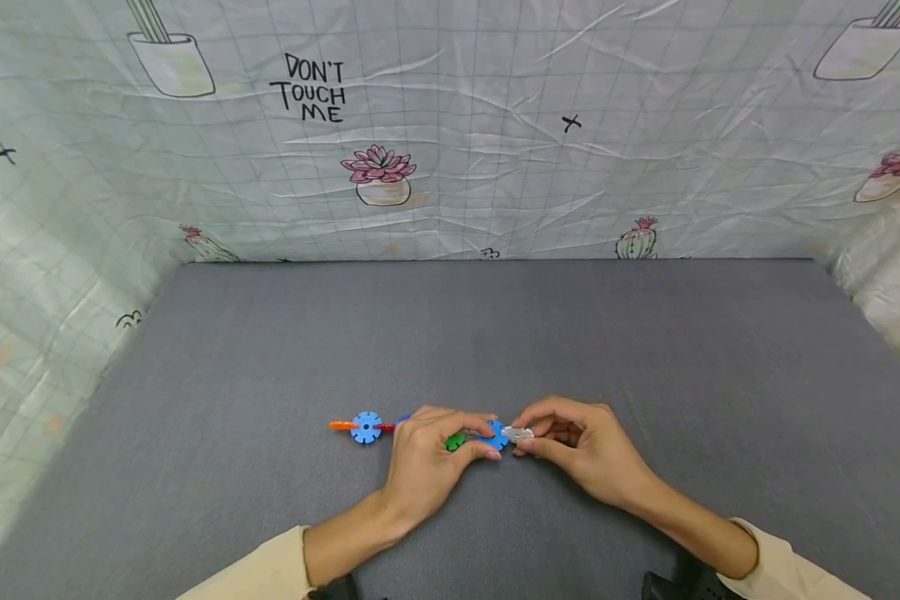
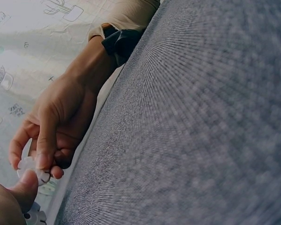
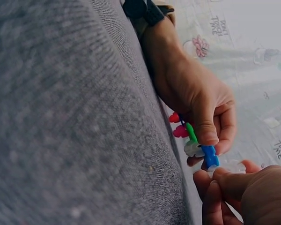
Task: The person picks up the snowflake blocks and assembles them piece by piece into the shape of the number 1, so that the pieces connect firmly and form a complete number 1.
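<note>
A chain of notched interlocking discs lies low over the grey surface, running left to right in the head view. My left hand (image 1: 423,462) pinches a blue disc (image 3: 210,157) near the chain's right end. My right hand (image 1: 592,446) pinches a clear whitish disc (image 1: 520,433) between thumb and fingers, its edge meeting the blue disc. Left of the blue disc come a whitish disc (image 3: 193,149) and a green disc (image 1: 454,442). Past the left hand show a red disc (image 1: 387,427), a light blue disc (image 1: 366,436) and an orange disc (image 1: 341,426). The left hand hides the chain's middle.
The grey tabletop (image 1: 495,342) spreads around the hands. A pale printed cloth (image 1: 480,167) with plant drawings hangs behind and along both sides. Dark straps (image 2: 124,44) sit on the wrists beside the cream sleeves (image 1: 270,567).
</note>
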### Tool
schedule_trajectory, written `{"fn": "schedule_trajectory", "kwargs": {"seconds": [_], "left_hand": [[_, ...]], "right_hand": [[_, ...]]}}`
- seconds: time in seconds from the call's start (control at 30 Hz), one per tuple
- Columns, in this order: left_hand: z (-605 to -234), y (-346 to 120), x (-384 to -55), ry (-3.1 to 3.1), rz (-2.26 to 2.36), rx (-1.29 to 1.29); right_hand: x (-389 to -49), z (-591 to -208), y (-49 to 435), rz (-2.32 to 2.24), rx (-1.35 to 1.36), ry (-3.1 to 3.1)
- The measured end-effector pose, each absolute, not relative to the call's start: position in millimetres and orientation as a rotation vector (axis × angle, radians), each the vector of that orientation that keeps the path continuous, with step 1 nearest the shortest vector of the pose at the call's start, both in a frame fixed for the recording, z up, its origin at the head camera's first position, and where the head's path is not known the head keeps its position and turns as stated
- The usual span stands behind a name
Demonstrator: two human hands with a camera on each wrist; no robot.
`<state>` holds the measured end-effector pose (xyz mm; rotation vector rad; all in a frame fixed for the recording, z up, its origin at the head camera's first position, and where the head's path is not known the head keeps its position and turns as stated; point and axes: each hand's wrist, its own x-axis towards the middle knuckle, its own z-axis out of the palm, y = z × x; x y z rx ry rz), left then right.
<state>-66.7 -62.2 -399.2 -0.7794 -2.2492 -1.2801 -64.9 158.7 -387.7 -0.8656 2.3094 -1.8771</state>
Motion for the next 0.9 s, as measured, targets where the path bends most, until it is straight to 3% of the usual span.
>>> {"fn": "schedule_trajectory", "kwargs": {"seconds": [0.9], "left_hand": [[-396.7, -62.1, -68.1, -2.225, -1.282, -0.856]], "right_hand": [[-64.3, -392.3, 153.9, -1.910, -0.826, 2.415]]}}
